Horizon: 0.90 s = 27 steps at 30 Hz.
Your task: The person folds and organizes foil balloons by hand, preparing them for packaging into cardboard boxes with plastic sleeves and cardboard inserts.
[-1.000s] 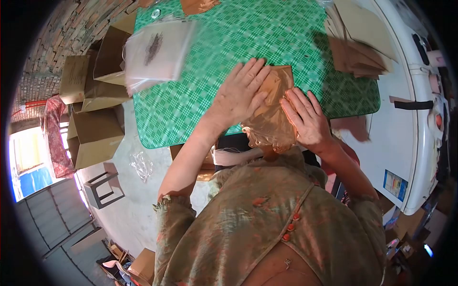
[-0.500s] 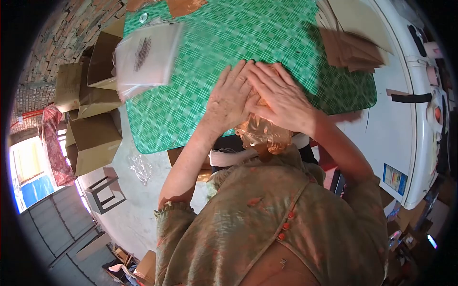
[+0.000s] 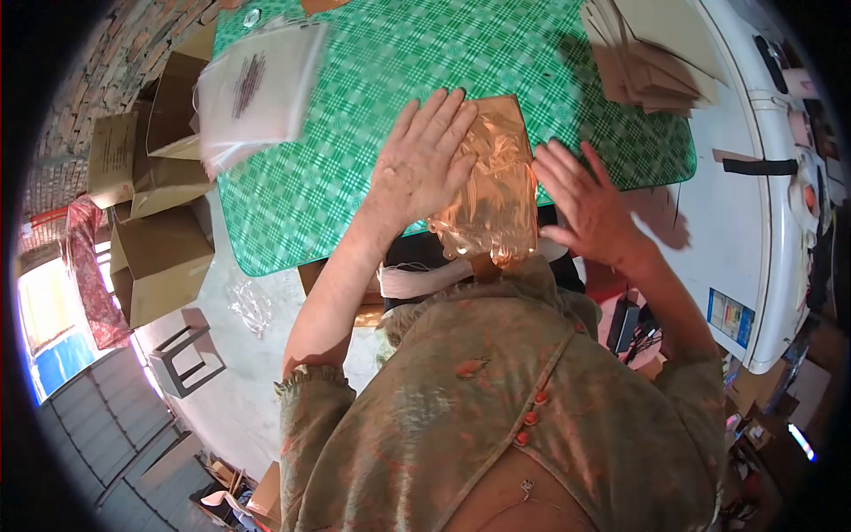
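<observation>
A shiny copper-coloured foil packet (image 3: 498, 168) lies at the near edge of the green checked tablecloth (image 3: 390, 53), its crinkled lower end reaching over the edge towards my shirt. My left hand (image 3: 421, 160) rests flat with fingers spread, its thumb side over the packet's left part. To the right of the packet, my right hand (image 3: 589, 199) is open, fingers apart, with its fingertips close to the packet's right edge. Whether those fingertips touch it I cannot tell.
Clear plastic bags (image 3: 257, 93) lie stacked at the table's left. Brown flat sheets (image 3: 643, 66) are piled at the back right. Open cardboard boxes (image 3: 164, 257) stand left of the table, near a grey stool frame (image 3: 186, 355). A white appliance (image 3: 762, 293) stands on the right.
My right hand has moved right, off my left hand and the packet, uncovering the foil. The left hand stays on the packet's left side. The whole view has shifted slightly.
</observation>
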### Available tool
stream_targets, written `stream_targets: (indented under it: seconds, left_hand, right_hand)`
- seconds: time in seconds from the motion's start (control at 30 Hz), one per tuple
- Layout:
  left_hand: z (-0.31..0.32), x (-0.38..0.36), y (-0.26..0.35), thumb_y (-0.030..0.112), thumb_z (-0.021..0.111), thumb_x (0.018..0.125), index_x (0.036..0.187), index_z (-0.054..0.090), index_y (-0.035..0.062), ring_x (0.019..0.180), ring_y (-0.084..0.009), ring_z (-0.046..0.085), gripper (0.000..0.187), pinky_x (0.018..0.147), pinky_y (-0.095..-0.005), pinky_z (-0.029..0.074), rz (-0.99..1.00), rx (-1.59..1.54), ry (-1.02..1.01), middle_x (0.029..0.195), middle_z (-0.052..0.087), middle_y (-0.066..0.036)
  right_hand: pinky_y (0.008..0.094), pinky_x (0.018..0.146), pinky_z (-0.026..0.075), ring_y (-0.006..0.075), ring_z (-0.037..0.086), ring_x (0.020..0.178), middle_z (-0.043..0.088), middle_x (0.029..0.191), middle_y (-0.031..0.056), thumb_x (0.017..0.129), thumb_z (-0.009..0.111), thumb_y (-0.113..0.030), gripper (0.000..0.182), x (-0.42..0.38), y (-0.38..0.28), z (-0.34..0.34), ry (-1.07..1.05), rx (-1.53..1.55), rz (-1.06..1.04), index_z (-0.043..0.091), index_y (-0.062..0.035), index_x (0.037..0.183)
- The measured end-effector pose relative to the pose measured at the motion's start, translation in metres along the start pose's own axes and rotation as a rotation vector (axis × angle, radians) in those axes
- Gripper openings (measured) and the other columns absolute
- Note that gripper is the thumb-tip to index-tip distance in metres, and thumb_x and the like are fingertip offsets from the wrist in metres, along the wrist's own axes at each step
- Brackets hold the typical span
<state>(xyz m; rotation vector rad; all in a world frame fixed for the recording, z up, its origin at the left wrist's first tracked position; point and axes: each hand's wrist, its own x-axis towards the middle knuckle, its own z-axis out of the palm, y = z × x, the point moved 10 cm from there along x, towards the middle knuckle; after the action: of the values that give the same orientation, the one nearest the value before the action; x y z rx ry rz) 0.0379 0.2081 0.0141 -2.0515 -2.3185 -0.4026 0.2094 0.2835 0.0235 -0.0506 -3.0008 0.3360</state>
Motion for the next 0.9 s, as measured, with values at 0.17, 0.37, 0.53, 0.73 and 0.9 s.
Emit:
stream_targets:
  seconds: [0.17,0.37,0.53,0.73,0.9]
  left_hand:
    - [-0.004,0.000,0.001,0.039,0.051,0.109,0.164,0.040,0.0098,0.159,-0.0303,0.031,0.063,0.132,-0.0482,0.021,0.008,-0.008,0.031,0.171,0.035,-0.013]
    - [-0.005,-0.002,0.000,0.038,0.051,0.109,0.165,0.038,0.0109,0.159,-0.0305,0.031,0.063,0.132,-0.0482,0.021,0.023,-0.026,0.053,0.171,0.036,-0.013]
    - [-0.007,-0.002,-0.013,0.038,0.050,0.111,0.166,0.036,0.0119,0.160,-0.0307,0.030,0.063,0.132,-0.0485,0.020,0.014,-0.019,0.062,0.171,0.035,-0.014]
    - [-0.021,0.004,-0.058,0.039,0.049,0.111,0.166,0.035,0.0103,0.160,-0.0319,0.028,0.063,0.132,-0.0489,0.018,-0.037,-0.084,0.111,0.171,0.034,-0.015]
    - [-0.050,-0.031,-0.068,0.035,0.050,0.111,0.165,0.038,0.0093,0.161,-0.0342,0.027,0.061,0.132,-0.0528,0.016,-0.058,-0.329,0.116,0.172,0.034,-0.016]
  right_hand:
    - [0.0501,0.121,0.042,0.0302,0.058,0.139,0.065,0.144,0.0128,0.094,0.061,-0.010,0.042,0.000,-0.042,-0.002,0.242,-0.065,-0.200,0.069,-0.0026,0.135]
    - [0.0474,0.116,0.049,0.0328,0.063,0.132,0.068,0.137,0.0161,0.088,0.065,-0.008,0.038,0.015,-0.053,-0.014,0.353,0.059,-0.215,0.072,0.0010,0.125]
    - [0.0469,0.117,0.048,0.0326,0.063,0.131,0.068,0.135,0.0157,0.088,0.066,-0.007,0.036,0.036,-0.055,-0.007,0.388,0.025,-0.199,0.072,0.0014,0.122]
    - [0.0455,0.115,0.050,0.0323,0.060,0.135,0.066,0.136,0.0137,0.088,0.066,-0.006,0.037,0.076,-0.047,-0.009,0.391,0.042,-0.152,0.070,0.0009,0.125]
    - [0.0427,0.108,0.053,0.0318,0.058,0.132,0.066,0.130,0.0108,0.085,0.067,-0.003,0.040,0.087,-0.039,-0.010,0.367,0.102,-0.084,0.070,-0.0030,0.126]
